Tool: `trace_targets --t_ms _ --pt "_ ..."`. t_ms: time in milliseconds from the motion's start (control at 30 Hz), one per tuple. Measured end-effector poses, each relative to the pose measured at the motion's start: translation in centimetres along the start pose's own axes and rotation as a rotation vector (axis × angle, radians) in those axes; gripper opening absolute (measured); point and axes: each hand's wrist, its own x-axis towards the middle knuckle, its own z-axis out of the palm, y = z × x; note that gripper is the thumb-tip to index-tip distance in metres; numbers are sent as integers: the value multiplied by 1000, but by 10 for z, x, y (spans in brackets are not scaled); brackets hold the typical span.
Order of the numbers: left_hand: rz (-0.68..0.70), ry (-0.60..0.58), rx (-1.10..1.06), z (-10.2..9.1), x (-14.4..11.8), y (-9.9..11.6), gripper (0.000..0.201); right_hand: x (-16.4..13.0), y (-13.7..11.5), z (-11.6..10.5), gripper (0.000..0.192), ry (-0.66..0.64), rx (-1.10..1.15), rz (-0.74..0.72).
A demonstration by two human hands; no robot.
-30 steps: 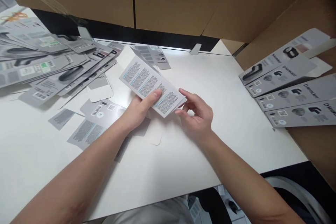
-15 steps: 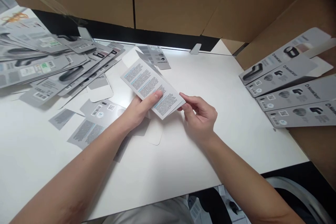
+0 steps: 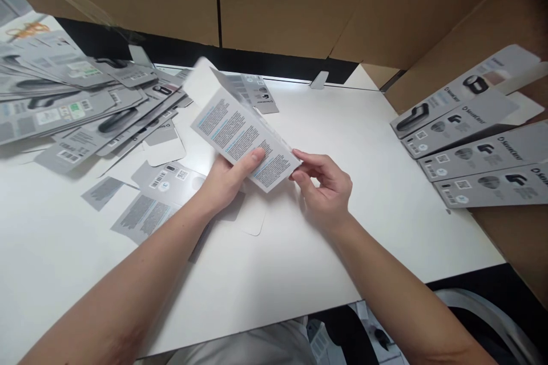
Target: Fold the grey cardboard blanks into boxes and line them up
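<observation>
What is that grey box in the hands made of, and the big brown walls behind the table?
The grey box looks like thin printed cardboard with a smooth finish: it has sharp fold lines, a plain white flap at its far end and fine print on its face. The left hand and right hand hold it. The brown walls look like matte corrugated cardboard, going by the kraft colour and creased seams.

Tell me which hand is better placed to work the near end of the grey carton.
Probably the right hand: its fingertips already pinch the near end of the grey carton. The left hand is busy supporting the carton from beneath, thumb on the printed face.
</observation>
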Motion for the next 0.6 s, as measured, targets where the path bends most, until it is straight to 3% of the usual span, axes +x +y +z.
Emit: trace_targets --t_ms 67,133,233,400,500,600 --pt "48 104 88 0 -2 2 72 5 4 -5 46 3 56 -20" --pt "67 134 167 0 -3 4 71 10 9 -12 56 43 75 -26" --pt "93 89 245 0 -4 3 67 14 13 -21 68 29 31 -1" --pt "174 -68 371 0 -2 -8 84 13 13 -23 116 -184 46 127" --pt "247 -151 392 -2 -3 -13 102 22 10 -25 114 -266 52 172" --pt "240 -211 407 -5 -5 -14 127 32 6 -53 95 -230 4 204"
